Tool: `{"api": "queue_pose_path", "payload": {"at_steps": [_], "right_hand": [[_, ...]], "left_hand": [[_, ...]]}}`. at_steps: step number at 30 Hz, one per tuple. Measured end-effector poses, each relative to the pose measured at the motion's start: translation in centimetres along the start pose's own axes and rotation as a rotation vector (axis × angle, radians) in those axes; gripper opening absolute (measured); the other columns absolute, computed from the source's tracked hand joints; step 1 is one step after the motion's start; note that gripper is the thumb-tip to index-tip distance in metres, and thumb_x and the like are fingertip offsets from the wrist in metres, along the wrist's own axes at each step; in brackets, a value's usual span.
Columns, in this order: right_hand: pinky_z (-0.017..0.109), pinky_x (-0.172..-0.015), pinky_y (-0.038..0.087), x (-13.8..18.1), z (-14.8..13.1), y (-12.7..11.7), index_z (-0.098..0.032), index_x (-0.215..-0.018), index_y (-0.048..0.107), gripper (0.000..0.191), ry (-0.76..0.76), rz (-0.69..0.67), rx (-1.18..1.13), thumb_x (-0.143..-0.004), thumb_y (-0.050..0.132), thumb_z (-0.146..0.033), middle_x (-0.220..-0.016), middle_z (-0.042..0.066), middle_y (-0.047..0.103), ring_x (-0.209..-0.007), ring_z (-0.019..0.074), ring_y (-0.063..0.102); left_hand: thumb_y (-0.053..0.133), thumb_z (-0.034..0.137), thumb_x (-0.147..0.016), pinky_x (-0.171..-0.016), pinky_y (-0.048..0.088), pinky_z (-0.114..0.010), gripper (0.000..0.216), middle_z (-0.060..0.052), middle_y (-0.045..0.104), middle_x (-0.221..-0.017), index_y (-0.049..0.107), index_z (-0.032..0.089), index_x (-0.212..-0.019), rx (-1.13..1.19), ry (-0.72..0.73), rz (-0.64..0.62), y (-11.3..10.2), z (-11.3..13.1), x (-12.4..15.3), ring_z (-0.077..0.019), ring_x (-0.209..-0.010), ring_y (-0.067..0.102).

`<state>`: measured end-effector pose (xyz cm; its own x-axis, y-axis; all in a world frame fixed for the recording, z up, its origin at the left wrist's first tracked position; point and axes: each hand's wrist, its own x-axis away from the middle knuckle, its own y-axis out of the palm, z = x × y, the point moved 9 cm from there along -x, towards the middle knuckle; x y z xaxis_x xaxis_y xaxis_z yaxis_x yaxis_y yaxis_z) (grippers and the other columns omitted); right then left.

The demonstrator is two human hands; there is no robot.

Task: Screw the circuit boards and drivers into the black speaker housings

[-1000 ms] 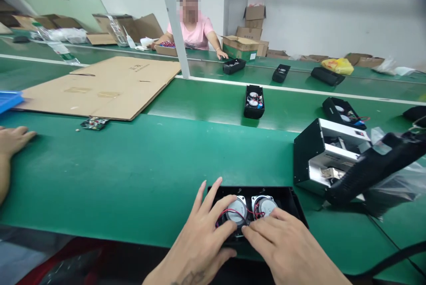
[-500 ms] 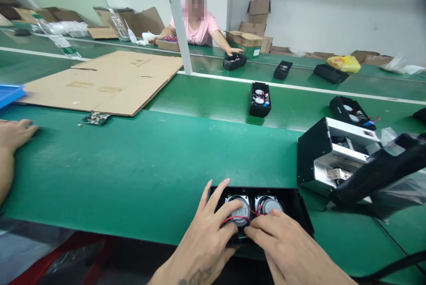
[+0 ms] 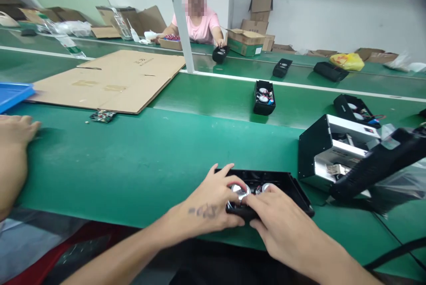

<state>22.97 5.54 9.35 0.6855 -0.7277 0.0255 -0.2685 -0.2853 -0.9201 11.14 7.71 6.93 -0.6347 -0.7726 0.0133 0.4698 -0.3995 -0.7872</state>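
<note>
A black speaker housing (image 3: 293,189) lies open side up near the front edge of the green bench. Inside it are two round silver speakers, one of them the left speaker (image 3: 240,191), with thin wires between them. My left hand (image 3: 214,198) grips the housing's left part, thumb on the near wall and fingers reaching over the speaker. Over the same near wall, my right hand (image 3: 282,220) is closed, its fingertips inside by the wires and its thumb outside. My fingers hide what the right fingertips touch.
A silver-and-black machine (image 3: 319,156) stands right of the housing, beside a black-wrapped arm (image 3: 379,165). Flat cardboard (image 3: 126,79) and a circuit board (image 3: 102,116) lie left. Another person's hand (image 3: 16,143) rests at the left edge. Further housings (image 3: 264,99) sit beyond.
The housing has tipped, its near wall now showing more, and both my hands have shifted with it. Across the bench, a person has drawn a black housing closer to their body.
</note>
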Motion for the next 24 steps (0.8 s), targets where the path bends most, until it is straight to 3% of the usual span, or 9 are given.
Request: {"api": "queue_pose_path", "payload": {"at_steps": [2, 4, 6, 8, 14, 24], "right_hand": [[0.036, -0.074, 0.050, -1.9, 1.3, -0.9, -0.021, -0.108, 0.072, 0.027, 0.104, -0.119, 0.007, -0.084, 0.069, -0.009, -0.090, 0.006, 0.074, -0.083, 0.0264, 0.070], [0.031, -0.056, 0.038, -3.7, 2.4, -1.7, -0.023, -0.094, 0.070, 0.018, 0.182, -0.231, -0.089, -0.079, 0.074, -0.014, -0.078, 0.001, 0.069, -0.066, 0.0200, 0.062], [0.030, -0.050, 0.030, -5.2, 2.7, -2.2, -0.024, -0.080, 0.064, 0.017, 0.179, -0.294, -0.209, -0.073, 0.078, -0.017, -0.068, -0.004, 0.063, -0.057, 0.0150, 0.052], [0.030, -0.050, 0.029, -6.2, 2.8, -2.6, -0.024, -0.073, 0.061, 0.023, 0.141, -0.300, -0.278, -0.067, 0.082, -0.019, -0.066, -0.006, 0.060, -0.060, 0.0142, 0.051], [0.029, -0.055, 0.032, -6.4, 3.2, -2.1, -0.023, -0.073, 0.064, 0.023, 0.108, -0.293, -0.375, -0.065, 0.085, -0.026, -0.066, -0.008, 0.059, -0.063, 0.0128, 0.049], [0.030, -0.056, 0.031, -6.0, 2.7, -2.5, -0.023, -0.077, 0.065, 0.015, 0.035, -0.211, -0.257, -0.070, 0.079, -0.027, -0.066, -0.005, 0.063, -0.060, 0.0134, 0.046]], "left_hand": [[0.093, 0.048, -0.082, -0.123, 0.040, -0.057, 0.024, -0.001, 0.075, -0.134, 0.084, 0.028, -0.090, 0.084, -0.035, -0.067, -1.8, -0.7, -1.7, -0.0434, -0.148, 0.055], [0.094, 0.055, -0.076, -0.096, 0.054, -0.035, 0.037, -0.002, 0.076, -0.123, 0.077, 0.021, -0.071, 0.170, -0.073, -0.148, -2.9, -1.2, -3.2, -0.0309, -0.117, 0.073], [0.097, 0.057, -0.067, -0.068, 0.048, -0.027, 0.048, 0.000, 0.076, -0.109, 0.068, 0.019, -0.059, 0.231, -0.113, -0.236, -3.1, -1.7, -4.1, -0.0197, -0.087, 0.072], [0.099, 0.057, -0.061, -0.059, 0.041, -0.027, 0.052, 0.002, 0.074, -0.102, 0.064, 0.019, -0.057, 0.259, -0.132, -0.268, -3.0, -2.0, -4.6, -0.0154, -0.076, 0.066], [0.098, 0.052, -0.063, -0.060, 0.041, -0.027, 0.048, 0.000, 0.073, -0.101, 0.064, 0.019, -0.053, 0.295, -0.128, -0.267, -2.6, -1.9, -4.9, -0.0183, -0.087, 0.068], [0.096, 0.052, -0.068, -0.073, 0.047, -0.028, 0.043, -0.001, 0.071, -0.098, 0.070, 0.020, -0.056, 0.317, -0.123, -0.310, -2.7, -1.8, -5.0, -0.0232, -0.104, 0.069]]}}
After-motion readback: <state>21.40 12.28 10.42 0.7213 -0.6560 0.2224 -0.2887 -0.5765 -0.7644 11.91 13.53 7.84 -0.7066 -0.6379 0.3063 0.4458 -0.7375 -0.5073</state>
